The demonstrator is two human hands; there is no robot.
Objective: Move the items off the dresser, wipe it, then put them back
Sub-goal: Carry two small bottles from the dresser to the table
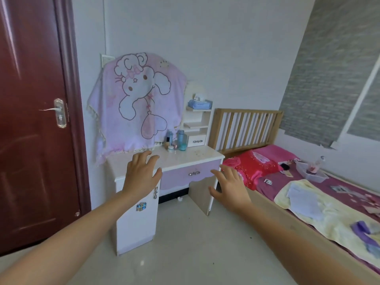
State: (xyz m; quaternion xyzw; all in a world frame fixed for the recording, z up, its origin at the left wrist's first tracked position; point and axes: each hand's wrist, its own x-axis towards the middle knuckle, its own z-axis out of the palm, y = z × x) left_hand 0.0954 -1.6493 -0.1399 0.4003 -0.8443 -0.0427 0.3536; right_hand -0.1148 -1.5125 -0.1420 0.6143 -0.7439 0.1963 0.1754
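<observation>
**Dresser clean-up yet to begin**

A person is reaching both bare arms toward the dresser (193, 159). The left hand (141, 171) and right hand (230, 186) are hovering before it, fingers spread wide and gripping nothing. By the look of it, the job is sitting at its very start. The bottles (176, 140) are standing clustered at the back of the glossy pale top, just beside the small shelf unit (198, 124). Brownish specks (198, 154) are showing on the surface nearby. Clearing, wiping and putting back are all waiting. The blue bottle (181, 138) is a translucent cylinder, and a squat white-lidded jar (170, 148) is sitting in front. A soft pink blanket (139, 103) printed with a cartoon animal is hanging over the upright back, its fringed hem trailing onto the top. The drawer front (191, 173) is lilac, scallop-edged, with a metal bow handle. No wiping cloth is showing clearly.
</observation>
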